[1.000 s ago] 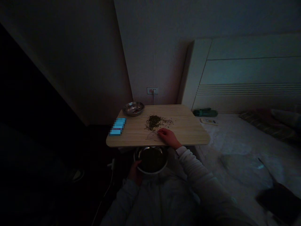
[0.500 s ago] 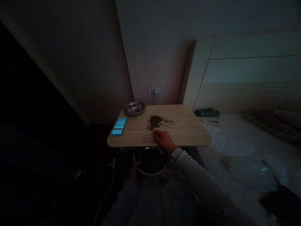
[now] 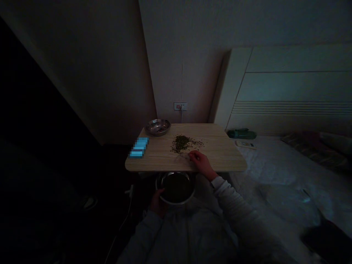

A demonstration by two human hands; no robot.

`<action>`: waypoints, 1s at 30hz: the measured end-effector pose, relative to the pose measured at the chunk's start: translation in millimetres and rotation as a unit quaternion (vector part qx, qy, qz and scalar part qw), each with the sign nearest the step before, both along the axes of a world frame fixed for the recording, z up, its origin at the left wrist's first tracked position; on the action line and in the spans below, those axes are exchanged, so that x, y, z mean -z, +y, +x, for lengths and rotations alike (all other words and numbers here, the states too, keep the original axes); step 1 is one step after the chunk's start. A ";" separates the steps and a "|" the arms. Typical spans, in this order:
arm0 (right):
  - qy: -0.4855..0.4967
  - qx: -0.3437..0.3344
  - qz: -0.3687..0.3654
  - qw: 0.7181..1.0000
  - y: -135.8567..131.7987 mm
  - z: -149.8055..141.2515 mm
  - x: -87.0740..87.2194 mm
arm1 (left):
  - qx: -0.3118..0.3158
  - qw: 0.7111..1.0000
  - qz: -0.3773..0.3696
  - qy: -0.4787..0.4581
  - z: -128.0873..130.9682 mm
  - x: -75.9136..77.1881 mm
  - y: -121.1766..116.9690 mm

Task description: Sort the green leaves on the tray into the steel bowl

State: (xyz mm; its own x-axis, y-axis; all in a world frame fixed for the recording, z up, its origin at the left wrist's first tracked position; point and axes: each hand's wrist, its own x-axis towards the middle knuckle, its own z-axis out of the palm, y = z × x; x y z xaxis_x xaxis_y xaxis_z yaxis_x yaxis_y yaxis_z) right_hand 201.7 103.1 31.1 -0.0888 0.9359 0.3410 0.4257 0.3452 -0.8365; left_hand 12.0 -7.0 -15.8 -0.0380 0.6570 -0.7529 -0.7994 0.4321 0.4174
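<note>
With its thumb over the rim, my left hand (image 3: 158, 204) grips a metal bowl (image 3: 191, 196) below the table's front edge. The bowl holds a dark mass whose kind is too dim to tell. My right hand (image 3: 202, 163) is closed over the tabletop, pinching a thin, clear rounded piece (image 3: 181, 157) that looks like plastic. Just beyond that piece lies a loose pile of small green-brown grains (image 3: 181, 141), like beans or seeds, with stray ones scattered to its right.
A second metal bowl (image 3: 157, 127) stands at the back left of the wooden table (image 3: 225, 156). A blurred-out phone-like screen (image 3: 139, 147) lies at the left edge. On the bed to the right are a green bottle (image 3: 242, 134) and a remote control (image 3: 246, 145).
My right hand has moved a little right with the clear piece, which is now nearer the pile. My left hand stays on the bowl.
</note>
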 end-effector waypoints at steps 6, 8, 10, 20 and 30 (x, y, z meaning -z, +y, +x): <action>0.038 0.109 -0.015 0.993 14.4 20.4 7.7 | -0.003 0.999 0.015 0.028 1.7 3.3 1.5; 0.031 0.102 -0.016 0.994 14.8 18.6 9.9 | -0.003 0.999 0.016 0.035 2.0 3.2 1.2; 0.023 0.096 -0.014 0.995 14.6 15.9 10.6 | 0.004 0.999 0.007 0.035 2.4 2.1 1.0; -0.021 0.081 -0.038 0.996 16.1 10.8 7.2 | 0.029 1.000 0.005 0.006 2.5 3.6 0.6; 0.010 0.062 -0.028 0.998 14.8 8.5 9.2 | -0.002 0.999 0.006 0.031 4.9 -3.4 0.7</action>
State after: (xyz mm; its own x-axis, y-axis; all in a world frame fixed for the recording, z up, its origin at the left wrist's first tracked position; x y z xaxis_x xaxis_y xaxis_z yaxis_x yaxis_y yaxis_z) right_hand 210.2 117.9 21.9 0.0347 0.9566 0.2892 0.4458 0.2442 -0.8612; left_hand 16.9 -6.2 -12.4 -0.0869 0.6659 -0.7410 -0.7735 0.4236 0.4714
